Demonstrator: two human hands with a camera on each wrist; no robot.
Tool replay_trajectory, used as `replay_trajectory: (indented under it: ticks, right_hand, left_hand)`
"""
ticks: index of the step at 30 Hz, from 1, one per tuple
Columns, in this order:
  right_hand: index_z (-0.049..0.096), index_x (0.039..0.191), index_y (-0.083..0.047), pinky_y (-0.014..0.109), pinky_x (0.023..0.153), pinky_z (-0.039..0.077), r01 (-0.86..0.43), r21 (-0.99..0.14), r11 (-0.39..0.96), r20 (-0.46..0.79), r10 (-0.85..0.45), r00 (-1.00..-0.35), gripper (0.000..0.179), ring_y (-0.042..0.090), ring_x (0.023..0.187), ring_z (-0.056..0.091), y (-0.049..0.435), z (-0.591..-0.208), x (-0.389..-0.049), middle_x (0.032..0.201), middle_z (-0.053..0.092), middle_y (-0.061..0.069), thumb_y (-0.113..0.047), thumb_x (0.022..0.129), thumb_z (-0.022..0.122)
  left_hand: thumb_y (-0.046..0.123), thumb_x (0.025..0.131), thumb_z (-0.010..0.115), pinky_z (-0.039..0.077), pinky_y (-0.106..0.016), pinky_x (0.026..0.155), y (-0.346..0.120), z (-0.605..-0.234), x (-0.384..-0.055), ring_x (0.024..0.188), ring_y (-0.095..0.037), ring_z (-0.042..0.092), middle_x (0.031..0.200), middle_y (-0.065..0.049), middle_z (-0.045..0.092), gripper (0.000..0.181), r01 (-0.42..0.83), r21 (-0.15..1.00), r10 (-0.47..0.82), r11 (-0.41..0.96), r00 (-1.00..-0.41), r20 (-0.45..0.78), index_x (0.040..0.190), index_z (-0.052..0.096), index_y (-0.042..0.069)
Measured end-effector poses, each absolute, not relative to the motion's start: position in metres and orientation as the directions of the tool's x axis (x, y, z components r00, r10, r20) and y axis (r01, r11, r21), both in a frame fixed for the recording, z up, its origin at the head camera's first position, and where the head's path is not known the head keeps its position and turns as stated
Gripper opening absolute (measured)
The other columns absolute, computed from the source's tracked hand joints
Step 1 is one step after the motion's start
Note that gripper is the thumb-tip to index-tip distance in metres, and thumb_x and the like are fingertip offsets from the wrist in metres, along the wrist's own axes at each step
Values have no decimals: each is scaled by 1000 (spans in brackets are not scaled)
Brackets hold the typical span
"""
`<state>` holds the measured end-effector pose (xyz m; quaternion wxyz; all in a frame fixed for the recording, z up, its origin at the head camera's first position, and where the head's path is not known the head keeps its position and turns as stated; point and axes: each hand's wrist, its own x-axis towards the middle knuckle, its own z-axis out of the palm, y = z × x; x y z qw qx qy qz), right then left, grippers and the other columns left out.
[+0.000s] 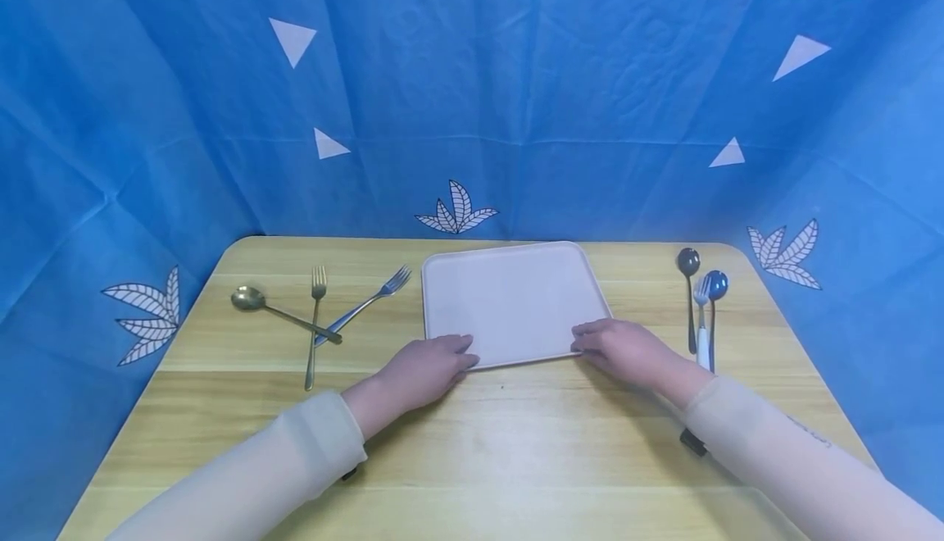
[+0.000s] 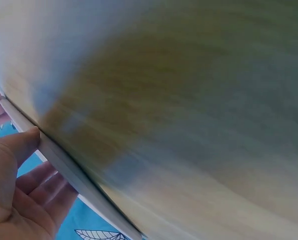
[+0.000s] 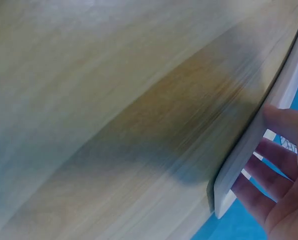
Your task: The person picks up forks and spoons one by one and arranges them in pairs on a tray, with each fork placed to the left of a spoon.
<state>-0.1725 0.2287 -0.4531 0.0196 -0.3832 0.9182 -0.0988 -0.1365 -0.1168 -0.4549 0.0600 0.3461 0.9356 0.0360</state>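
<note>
A white rectangular tray (image 1: 516,299) lies at the far middle of the table, slightly turned. My left hand (image 1: 428,369) pinches its near left corner. In the left wrist view the thumb of that hand (image 2: 24,190) presses the outer side of the tray's rim (image 2: 71,172), with the fingers over the inner side. At the near right part, my right hand (image 1: 627,348) grips the rim the same way. The right wrist view shows the right thumb (image 3: 278,119) against the outer wall, fingers reaching over the edge.
On the left, a spoon (image 1: 249,298), a fork (image 1: 318,283) and a blue-handled fork (image 1: 361,309) lie crossed. To the right lie a dark spoon (image 1: 689,262), a blue spoon (image 1: 716,284) and a white-handled fork (image 1: 703,344). Blue curtain (image 1: 516,115) hangs behind the wooden table (image 1: 501,451).
</note>
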Motion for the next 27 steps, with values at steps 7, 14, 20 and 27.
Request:
replay_trajectory:
  ticks: [7, 14, 20, 27]
  right_hand:
    - [78, 98, -12, 38, 82, 57, -730, -180, 660, 89, -728, -680, 15, 22, 90, 70, 229, -453, -171, 99, 71, 3, -5, 85, 77]
    - [78, 98, -14, 33, 75, 57, -723, -175, 669, 109, -716, -689, 16, 16, 82, 68, 230, -457, -171, 90, 68, -2, -4, 84, 77]
    - [78, 98, -15, 33, 76, 57, -729, -183, 660, 104, -724, -682, 16, 15, 82, 68, 229, -456, -171, 90, 69, -2, -6, 84, 77]
    - [77, 99, -16, 34, 77, 57, -727, -195, 658, 66, -731, -680, 16, 15, 83, 68, 227, -455, -169, 90, 69, -3, -8, 86, 76]
  left_hand:
    - [19, 101, 58, 56, -33, 80, -117, -456, -136, 99, -19, 62, 113, -4, 65, 21, 690, 80, 693, 719, -721, -12, 115, 74, 19]
    - [15, 98, 62, 50, -27, 65, -116, -456, -137, 74, -11, 50, 88, 2, 59, 17, 707, 63, 708, 705, -706, 5, 108, 76, 19]
    - [14, 98, 63, 51, -27, 65, -117, -456, -136, 71, -10, 52, 82, 4, 59, 13, 711, 72, 713, 700, -702, 3, 101, 75, 17]
    - [13, 97, 63, 49, -26, 60, -121, -457, -138, 68, -9, 51, 76, 6, 55, 12, 717, 68, 717, 694, -697, 31, 87, 69, 17]
